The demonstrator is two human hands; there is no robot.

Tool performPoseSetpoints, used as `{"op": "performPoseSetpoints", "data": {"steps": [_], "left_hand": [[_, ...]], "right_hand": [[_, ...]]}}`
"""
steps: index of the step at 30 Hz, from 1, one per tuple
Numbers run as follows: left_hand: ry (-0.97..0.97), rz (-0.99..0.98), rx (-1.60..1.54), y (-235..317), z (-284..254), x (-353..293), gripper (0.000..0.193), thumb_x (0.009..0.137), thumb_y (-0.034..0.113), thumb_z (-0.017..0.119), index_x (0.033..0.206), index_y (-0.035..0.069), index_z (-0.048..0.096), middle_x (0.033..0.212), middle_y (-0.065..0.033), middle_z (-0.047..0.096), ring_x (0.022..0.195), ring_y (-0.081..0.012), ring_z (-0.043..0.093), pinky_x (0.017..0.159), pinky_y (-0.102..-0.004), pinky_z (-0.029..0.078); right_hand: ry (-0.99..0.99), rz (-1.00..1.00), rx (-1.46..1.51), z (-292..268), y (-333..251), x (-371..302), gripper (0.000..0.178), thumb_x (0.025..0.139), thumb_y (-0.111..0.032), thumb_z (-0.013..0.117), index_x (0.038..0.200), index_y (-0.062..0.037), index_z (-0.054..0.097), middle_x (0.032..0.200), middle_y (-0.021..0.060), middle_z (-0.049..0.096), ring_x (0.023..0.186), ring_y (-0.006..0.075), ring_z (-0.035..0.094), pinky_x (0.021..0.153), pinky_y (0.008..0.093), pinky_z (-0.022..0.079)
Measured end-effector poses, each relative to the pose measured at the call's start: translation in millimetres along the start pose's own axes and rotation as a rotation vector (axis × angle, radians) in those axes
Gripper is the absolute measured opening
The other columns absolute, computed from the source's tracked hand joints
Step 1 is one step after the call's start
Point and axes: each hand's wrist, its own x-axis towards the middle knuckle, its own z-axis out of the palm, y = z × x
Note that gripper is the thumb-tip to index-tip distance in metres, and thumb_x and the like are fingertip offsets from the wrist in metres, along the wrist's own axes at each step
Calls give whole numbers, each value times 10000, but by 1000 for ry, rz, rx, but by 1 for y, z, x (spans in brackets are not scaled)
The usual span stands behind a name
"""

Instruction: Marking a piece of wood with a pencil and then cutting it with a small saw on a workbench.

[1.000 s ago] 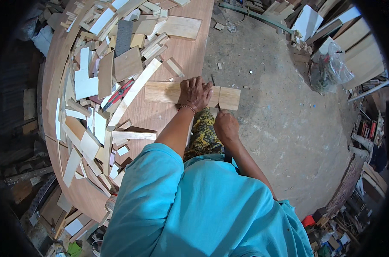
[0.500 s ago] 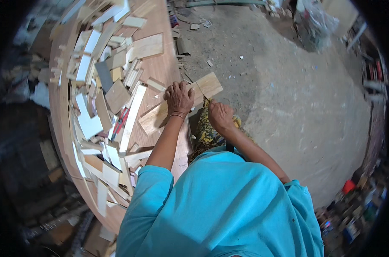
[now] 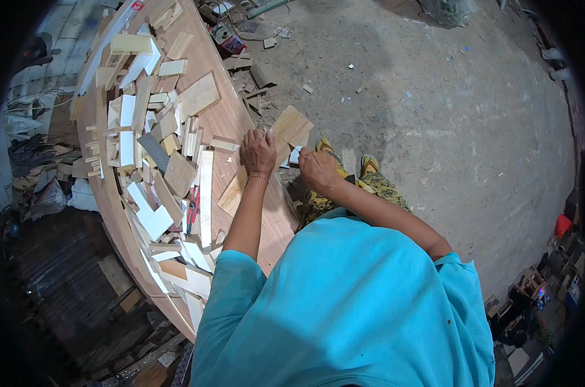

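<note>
A flat, light wooden board [image 3: 293, 126] sticks out past the right edge of the workbench [image 3: 274, 226], its other end lying on the bench top. My left hand [image 3: 259, 153] grips and presses on its middle, fingers curled. The projecting end looks tilted against the rest; my left hand partly hides where they meet. Close to the board's near side, my right hand [image 3: 319, 171] is closed in a fist beyond the bench edge. What it holds is too thin and hidden to name. A small white patch [image 3: 295, 155] shows between the two hands.
Many wood offcuts [image 3: 178, 173] and white strips [image 3: 206, 193] crowd the bench's left side. Among them lies a red-and-black hand tool [image 3: 193, 209]. Scraps and a tin can [image 3: 230, 42] sit on the concrete floor [image 3: 434, 129]. My feet [image 3: 369, 163] stand right of the bench.
The view has shifted. My right hand has moved a little left and down. The board's projecting end now sits at a different angle from the part under my left hand.
</note>
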Motion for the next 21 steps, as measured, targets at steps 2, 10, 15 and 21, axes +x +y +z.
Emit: {"op": "performPoseSetpoints", "data": {"steps": [2, 10, 15, 21], "left_hand": [[-23, 7, 45, -1, -1, 4, 243, 805, 282, 438, 777, 44, 480, 783, -120, 485, 808, -259, 470, 711, -366, 370], [143, 58, 118, 0, -5, 3, 238, 800, 314, 445, 814, 81, 491, 831, -103, 486, 827, -256, 459, 730, -371, 346], [0, 17, 168, 16, -7, -12, 282, 805, 313, 429, 952, 81, 492, 917, -96, 459, 903, -247, 425, 784, -406, 301], [31, 5, 95, 5, -4, -25, 331, 784, 320, 443, 1036, 107, 457, 979, -93, 434, 957, -260, 387, 809, -428, 265]], "right_hand": [[-12, 18, -19, 0, -6, -1, 151, 763, -119, 406, 767, 2, 497, 643, 169, 580, 612, 295, 596, 491, 371, 458], [9, -94, -205, 10, -10, 4, 99, 707, -72, 475, 741, 2, 530, 657, 150, 585, 615, 236, 605, 472, 318, 459], [11, -48, -234, 18, -12, 1, 100, 683, -73, 498, 733, 5, 537, 626, 121, 575, 596, 208, 602, 448, 294, 444], [78, -126, -259, 17, -13, 0, 112, 672, -82, 504, 733, 7, 534, 621, 115, 577, 587, 209, 598, 450, 296, 439]]}}
